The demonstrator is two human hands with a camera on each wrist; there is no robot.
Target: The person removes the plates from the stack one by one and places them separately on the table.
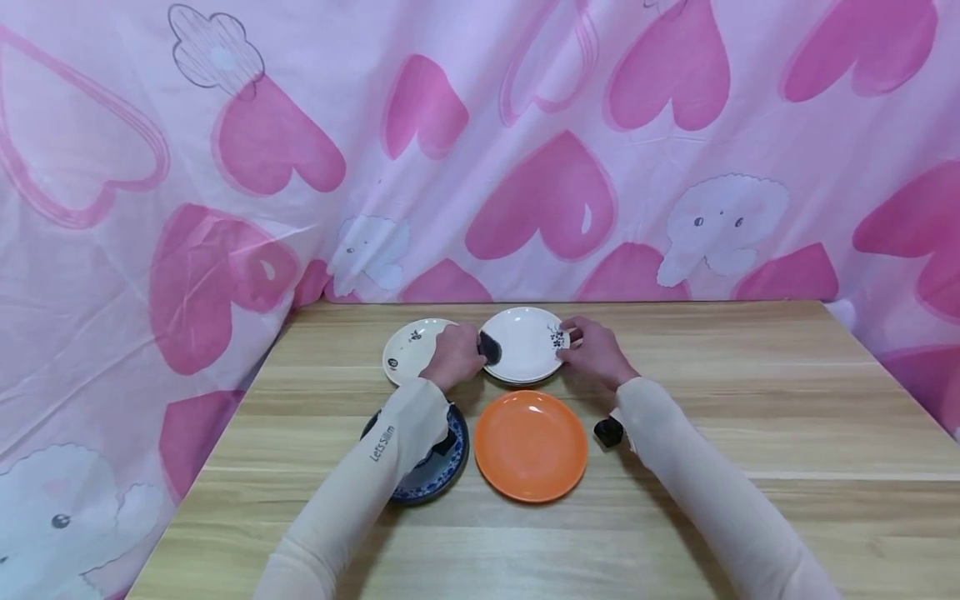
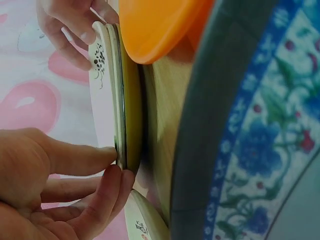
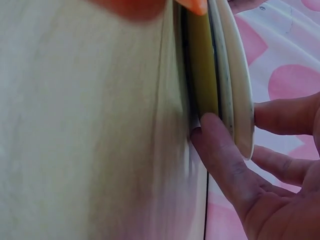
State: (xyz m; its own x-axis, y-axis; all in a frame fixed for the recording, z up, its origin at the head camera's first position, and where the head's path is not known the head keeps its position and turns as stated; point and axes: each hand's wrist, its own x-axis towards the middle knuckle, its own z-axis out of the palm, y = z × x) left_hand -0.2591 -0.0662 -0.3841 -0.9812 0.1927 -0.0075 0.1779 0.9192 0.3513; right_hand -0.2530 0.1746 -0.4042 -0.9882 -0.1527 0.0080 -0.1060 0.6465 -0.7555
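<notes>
A stack of plates stands at the back of the table, with a white plate with black patterns on top. Lower in the stack is a yellow plate, seen edge-on in both wrist views. My left hand pinches the stack's left rim, thumb on the upper side and fingers around the edge. At the opposite rim my right hand grips it, with fingers reaching under the yellow plate. Whether the stack is raised off the table I cannot tell.
An orange plate lies in front of the stack. Left of it is a blue-patterned plate, partly hidden by my left sleeve. A cream plate sits behind that. A patterned pink curtain hangs behind the wooden table.
</notes>
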